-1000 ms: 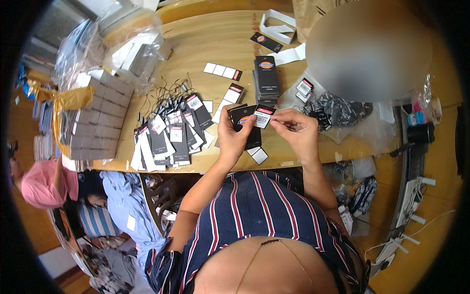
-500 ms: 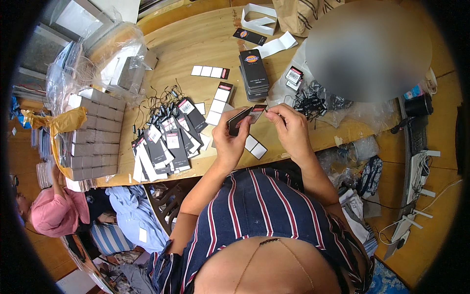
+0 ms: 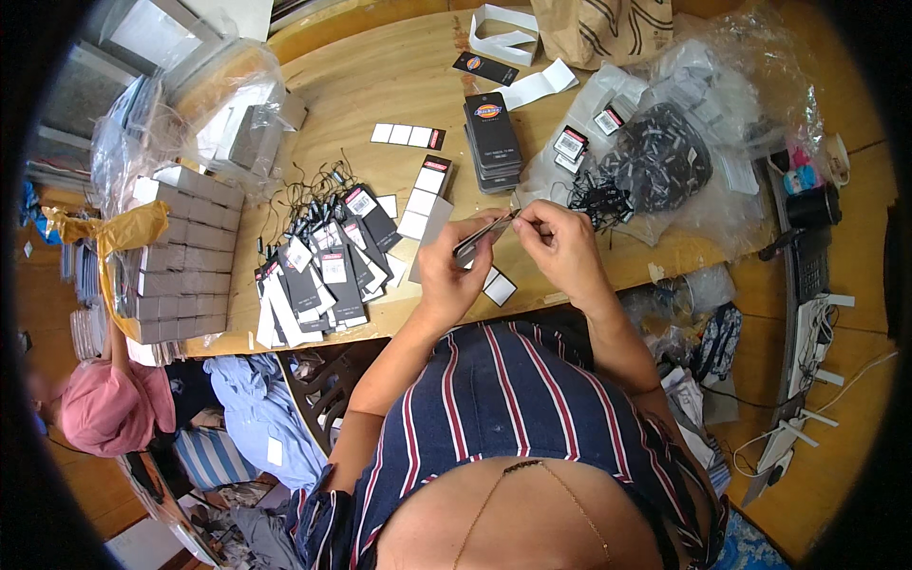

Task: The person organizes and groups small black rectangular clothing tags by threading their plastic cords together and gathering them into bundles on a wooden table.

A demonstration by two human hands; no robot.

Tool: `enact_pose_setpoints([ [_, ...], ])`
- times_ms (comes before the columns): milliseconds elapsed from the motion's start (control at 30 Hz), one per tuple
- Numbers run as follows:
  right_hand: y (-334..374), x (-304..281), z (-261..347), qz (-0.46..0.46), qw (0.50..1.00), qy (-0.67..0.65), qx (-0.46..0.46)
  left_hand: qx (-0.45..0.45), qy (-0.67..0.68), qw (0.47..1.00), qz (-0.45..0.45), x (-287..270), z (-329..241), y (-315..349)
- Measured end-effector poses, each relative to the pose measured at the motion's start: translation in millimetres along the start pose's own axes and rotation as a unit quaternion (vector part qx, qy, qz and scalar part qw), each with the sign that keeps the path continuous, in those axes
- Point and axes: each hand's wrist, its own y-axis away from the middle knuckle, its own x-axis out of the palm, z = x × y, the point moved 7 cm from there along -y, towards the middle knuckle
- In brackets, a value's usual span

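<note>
My left hand [image 3: 452, 271] is closed around several thin dark hang tags [image 3: 482, 239], seen nearly edge-on. Thumb and fingertips of my right hand [image 3: 562, 249] are pinched together at the tags' far end; what is between them is too small to make out. Left of my hands lies a heap of black hang tags [image 3: 340, 285] with white stickers and dark strings. Beyond them stands a neat stack of black tags [image 3: 492, 138]. Strips of white stickers [image 3: 422, 201] lie beside my left hand, and a short sticker strip [image 3: 499, 287] is below the held tags.
A bundle of black tag strings [image 3: 660, 157] rests on clear plastic to the right, with small stickered tags [image 3: 570, 142] beside it. White boxes [image 3: 185, 266] are stacked at the left edge. A paper bag [image 3: 608, 28] stands at the back. A person in pink [image 3: 114, 404] is at far left.
The held tags have turned from showing a stickered face to nearly edge-on. My right hand has shifted slightly, its fingertips still by the tags' end. The person in pink has moved a little.
</note>
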Motion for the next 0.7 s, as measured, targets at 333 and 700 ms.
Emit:
enact_pose_setpoints([
  [333,-2.9,-3.2,-12.6,-0.028,0.998,-0.049,-0.04,-0.116,0.062,0.991,0.007,3.1,15.5,1.8],
  [700,3.7,-21.5,7.7,0.008,0.987,-0.075,-0.139,-0.216,0.164,0.962,0.025,9.0,15.0,-5.1],
])
